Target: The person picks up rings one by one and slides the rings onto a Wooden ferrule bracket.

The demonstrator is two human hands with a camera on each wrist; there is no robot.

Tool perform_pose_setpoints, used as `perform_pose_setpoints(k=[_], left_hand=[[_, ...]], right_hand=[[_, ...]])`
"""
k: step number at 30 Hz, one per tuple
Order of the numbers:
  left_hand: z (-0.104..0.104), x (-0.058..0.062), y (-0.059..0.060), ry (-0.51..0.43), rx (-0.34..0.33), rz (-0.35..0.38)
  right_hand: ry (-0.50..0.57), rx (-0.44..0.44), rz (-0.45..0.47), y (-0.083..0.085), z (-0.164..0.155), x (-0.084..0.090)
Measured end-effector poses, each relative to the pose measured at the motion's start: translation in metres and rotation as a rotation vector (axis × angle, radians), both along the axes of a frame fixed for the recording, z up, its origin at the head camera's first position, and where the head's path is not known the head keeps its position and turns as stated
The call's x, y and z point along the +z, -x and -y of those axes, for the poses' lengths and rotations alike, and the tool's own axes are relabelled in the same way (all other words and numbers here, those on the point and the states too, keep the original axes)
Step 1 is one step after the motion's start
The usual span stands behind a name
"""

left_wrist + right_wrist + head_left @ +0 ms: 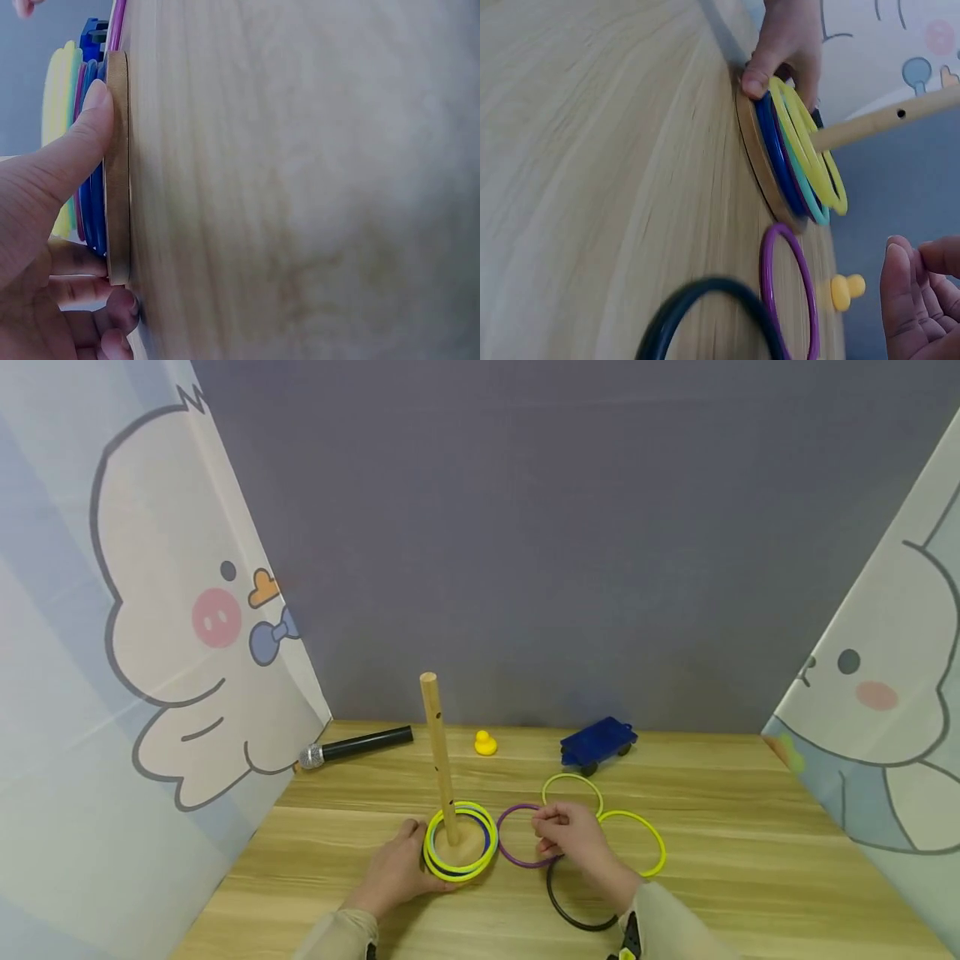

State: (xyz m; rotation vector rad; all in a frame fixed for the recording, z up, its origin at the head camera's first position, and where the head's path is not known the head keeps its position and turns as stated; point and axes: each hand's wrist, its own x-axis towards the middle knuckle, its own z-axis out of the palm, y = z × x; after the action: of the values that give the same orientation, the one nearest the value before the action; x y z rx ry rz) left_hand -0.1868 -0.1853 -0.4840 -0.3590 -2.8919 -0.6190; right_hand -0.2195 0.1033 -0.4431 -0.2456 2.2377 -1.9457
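Note:
A wooden ring-toss stand has an upright pole on a round base, with several rings stacked around it. Yellow rings lie on top; turquoise, purple and blue rings show below in the right wrist view. My left hand grips the stand's base from the left, thumb on the near side and fingers around the far side. Over a flat purple ring hovers my right hand, fingers loosely curled, with nothing visible in its grasp. A dark ring lies partly hidden under the right forearm.
Two more yellow rings lie at the right hand's far side. Along the back of the wooden table are a microphone, a yellow rubber duck and a blue toy cart. Fabric panels stand behind and at both sides.

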Motion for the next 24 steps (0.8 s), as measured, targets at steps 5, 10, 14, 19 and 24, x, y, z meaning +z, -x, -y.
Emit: perform_pose_setpoints(k=[5,10,14,19,24], left_hand=[[0.0,0.0,0.0,-0.014,-0.001,-0.003],[0.001,-0.002,0.0,-0.016,-0.011,-0.012],[0.002,-0.003,0.001,-0.013,-0.015,-0.013],[0.002,-0.004,0.003,0.0,-0.013,-0.015],[0.002,-0.004,0.002,0.004,-0.005,-0.01]], right_hand=[[0.007,0.005,0.012,-0.007,-0.022,0.0],[-0.045,-0.009,0.05,-0.015,-0.042,-0.004],[-0.093,-0.018,0.037,-0.022,-0.059,-0.01],[-0.178,-0.041,0.005,-0.03,-0.077,-0.014],[-0.331,-0.104,-0.023,-0.036,-0.088,-0.018]])
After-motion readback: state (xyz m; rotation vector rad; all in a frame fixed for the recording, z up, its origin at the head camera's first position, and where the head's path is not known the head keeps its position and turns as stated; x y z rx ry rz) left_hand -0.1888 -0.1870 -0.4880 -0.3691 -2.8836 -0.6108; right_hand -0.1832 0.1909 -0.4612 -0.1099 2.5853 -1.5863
